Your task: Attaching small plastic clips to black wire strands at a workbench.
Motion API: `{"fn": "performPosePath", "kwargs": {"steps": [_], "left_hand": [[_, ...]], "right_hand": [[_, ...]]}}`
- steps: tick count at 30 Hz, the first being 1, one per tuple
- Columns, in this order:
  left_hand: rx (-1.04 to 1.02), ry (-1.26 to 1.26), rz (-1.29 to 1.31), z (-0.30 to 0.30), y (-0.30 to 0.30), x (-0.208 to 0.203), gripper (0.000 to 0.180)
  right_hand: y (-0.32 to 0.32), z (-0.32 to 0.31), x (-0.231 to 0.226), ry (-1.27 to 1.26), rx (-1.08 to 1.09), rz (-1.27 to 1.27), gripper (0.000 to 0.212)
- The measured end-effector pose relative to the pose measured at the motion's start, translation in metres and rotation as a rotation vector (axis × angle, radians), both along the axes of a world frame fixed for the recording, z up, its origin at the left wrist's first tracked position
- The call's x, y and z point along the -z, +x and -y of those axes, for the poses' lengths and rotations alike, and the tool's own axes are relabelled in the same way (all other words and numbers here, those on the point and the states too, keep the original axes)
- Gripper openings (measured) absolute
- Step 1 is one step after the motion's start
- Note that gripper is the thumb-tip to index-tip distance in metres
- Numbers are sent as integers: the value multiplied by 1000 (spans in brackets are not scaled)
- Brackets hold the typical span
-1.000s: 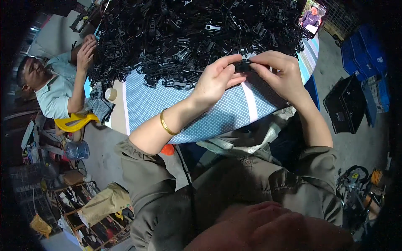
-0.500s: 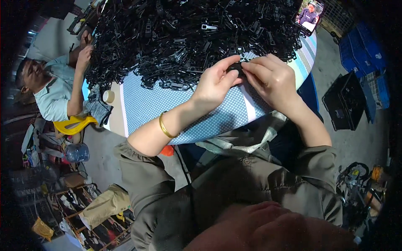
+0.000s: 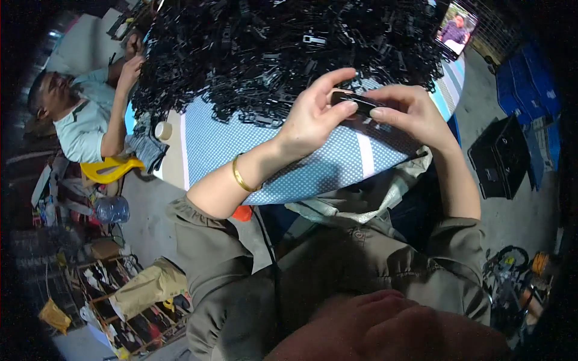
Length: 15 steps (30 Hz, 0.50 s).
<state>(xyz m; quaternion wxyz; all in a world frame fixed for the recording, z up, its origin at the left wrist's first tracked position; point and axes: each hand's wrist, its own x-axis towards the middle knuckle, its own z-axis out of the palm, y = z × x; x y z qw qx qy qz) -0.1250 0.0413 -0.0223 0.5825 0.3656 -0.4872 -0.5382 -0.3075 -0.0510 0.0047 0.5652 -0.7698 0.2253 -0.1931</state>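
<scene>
Above the near edge of the table I hold a small, long black plastic piece (image 3: 355, 102) between both hands. My left hand (image 3: 308, 117) pinches its left end, with the thumb on the near side and the index finger reaching past it. My right hand (image 3: 412, 114) grips the other end, thumb on the near side and fingers curled behind. The exact kind of piece is not clear. Just beyond my hands spreads a big heap of similar black plastic parts (image 3: 265, 60), some with a shiny metal-like strip.
A blue dotted and striped tablecloth (image 3: 235, 150) covers the table. A lit phone (image 3: 456, 30) stands at the far right. At left, a co-worker's hand (image 3: 130, 71) is by the heap, near a tape roll (image 3: 162, 130). Black crate (image 3: 500, 157) and blue crates (image 3: 527, 78) stand right.
My right hand has turned and shifted slightly right, its thumb now on the near side of the piece. More of the black piece shows between my hands. The view has shifted a little.
</scene>
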Motion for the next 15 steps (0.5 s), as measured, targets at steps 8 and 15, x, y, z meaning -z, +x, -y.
{"fn": "performPosePath", "kwargs": {"steps": [8,15], "left_hand": [[86,2,45,0,0,-10,46],[-641,-277,587,30,64,-30,19]], "right_hand": [[-5,-9,2,-87,128,67,24],[-45,3,-35,-429,-547,-216,22]]}}
